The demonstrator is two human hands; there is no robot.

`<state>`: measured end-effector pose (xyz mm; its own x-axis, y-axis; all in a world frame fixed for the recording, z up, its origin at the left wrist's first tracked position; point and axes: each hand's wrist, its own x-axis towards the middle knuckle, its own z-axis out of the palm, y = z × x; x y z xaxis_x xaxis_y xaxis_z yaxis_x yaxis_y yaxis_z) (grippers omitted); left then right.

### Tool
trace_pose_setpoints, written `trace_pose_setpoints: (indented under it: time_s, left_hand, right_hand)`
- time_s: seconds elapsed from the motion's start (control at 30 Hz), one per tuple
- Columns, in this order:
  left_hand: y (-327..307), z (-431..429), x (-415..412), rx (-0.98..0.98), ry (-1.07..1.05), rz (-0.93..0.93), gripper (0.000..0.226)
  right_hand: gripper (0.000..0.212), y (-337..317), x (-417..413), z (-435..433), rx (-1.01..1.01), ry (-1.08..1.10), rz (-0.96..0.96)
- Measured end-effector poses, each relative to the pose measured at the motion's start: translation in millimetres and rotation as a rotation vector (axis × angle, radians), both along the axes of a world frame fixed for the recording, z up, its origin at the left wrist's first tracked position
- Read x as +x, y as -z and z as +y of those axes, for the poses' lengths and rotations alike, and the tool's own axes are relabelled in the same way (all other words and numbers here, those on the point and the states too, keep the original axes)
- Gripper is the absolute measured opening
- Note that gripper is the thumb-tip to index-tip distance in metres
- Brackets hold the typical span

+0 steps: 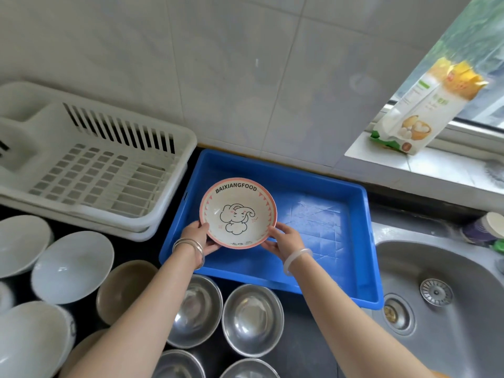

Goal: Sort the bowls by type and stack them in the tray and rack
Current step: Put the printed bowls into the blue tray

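I hold a cream bowl (238, 212) with a pink rim, an elephant drawing and the word BAIXIANGFOOD over the left part of the blue tray (313, 222). My left hand (197, 237) grips its lower left rim and my right hand (286, 241) grips its lower right rim. Whether the bowl touches the tray floor I cannot tell. The white plastic rack (90, 170) stands to the left of the tray. On the dark counter in front lie white bowls (72, 266), a brown bowl (122, 290) and steel bowls (252, 319).
A steel sink (441, 301) with a drain lies to the right of the tray. A flour bag (425, 110) leans on the window sill at the upper right. Stacked cups (485, 227) stand beside the sink. A tiled wall rises behind the tray.
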<state>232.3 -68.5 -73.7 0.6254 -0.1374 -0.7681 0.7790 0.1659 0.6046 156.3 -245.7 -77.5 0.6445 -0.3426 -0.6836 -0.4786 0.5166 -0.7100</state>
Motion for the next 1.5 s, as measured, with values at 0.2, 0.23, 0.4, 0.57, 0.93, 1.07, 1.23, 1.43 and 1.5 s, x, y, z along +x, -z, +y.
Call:
trace_pose_setpoints:
  time_s: [0.2,0.23,0.4,0.57,0.93,1.07,1.23,1.43,1.5]
  left_hand:
    - [2,-5,5,-0.054,-0.107,-0.043,0.03]
    - [2,-6,6,-0.058,-0.119,-0.053,0.03]
    - [2,-10,12,-0.086,-0.161,-0.089,0.032]
    - [4,-15,16,-0.046,-0.178,-0.098,0.033]
    - [-7,-25,-7,0.075,-0.198,-0.22,0.028]
    - [-17,-29,-29,0.121,-0.145,-0.219,0.03]
    - [-39,-45,-81,0.189,0.071,-0.293,0.031]
    - [-55,-96,-165,0.218,0.372,-0.376,0.024]
    - [-54,-114,-194,0.214,0.48,-0.389,0.024]
  right_hand:
    - [0.032,1,25,7,0.003,0.048,-0.001]
    - [0.032,1,29,8,0.005,0.055,0.0]
    - [0.032,1,46,12,0.01,0.073,0.012]
    - [0.03,3,52,13,-0.003,0.1,0.032]
    - [0.033,-8,33,14,-0.023,-0.032,0.028]
    - [0.032,-20,7,6,-0.123,-0.09,0.023]
    - [0.023,-45,-58,-14,-0.25,-0.138,0.017]
    - [0.025,-64,-170,-54,-0.556,-0.119,0.105]
    - [0.025,-66,-214,-71,-0.738,-0.135,0.192]
